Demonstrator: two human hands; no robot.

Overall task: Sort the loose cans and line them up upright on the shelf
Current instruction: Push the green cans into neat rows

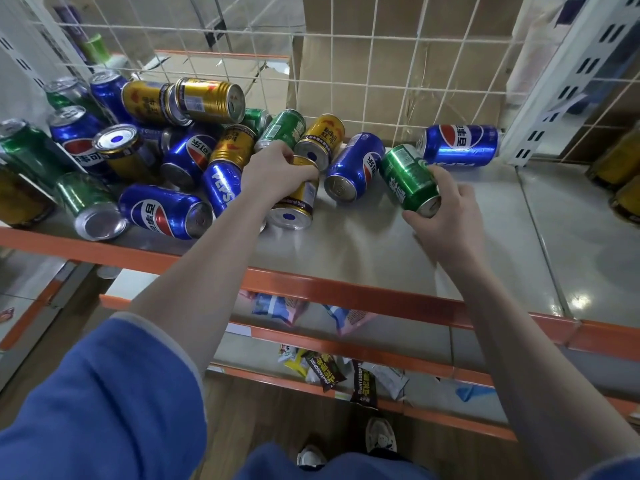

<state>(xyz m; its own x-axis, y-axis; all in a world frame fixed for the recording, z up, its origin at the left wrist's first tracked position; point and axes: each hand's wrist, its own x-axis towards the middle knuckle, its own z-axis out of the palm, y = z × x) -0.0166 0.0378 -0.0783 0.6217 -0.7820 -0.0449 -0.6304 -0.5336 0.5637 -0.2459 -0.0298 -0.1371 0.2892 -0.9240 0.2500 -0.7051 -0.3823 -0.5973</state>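
Note:
A heap of loose cans, blue, gold and green, lies on its sides across the left half of the steel shelf (363,244). My left hand (277,171) grips a gold can (298,206) at the heap's right edge, its base facing me. My right hand (446,216) holds a green can (408,180) lying tilted on the shelf. A blue can (356,166) lies between the two hands. Another blue can (460,145) lies alone by the wire back.
A white wire grid (346,74) backs the shelf, with cardboard behind it. An orange rail (346,292) runs along the front edge. A white upright post (561,81) stands at right, with gold cans (620,174) beyond it. Snack packets (325,368) lie on lower shelves.

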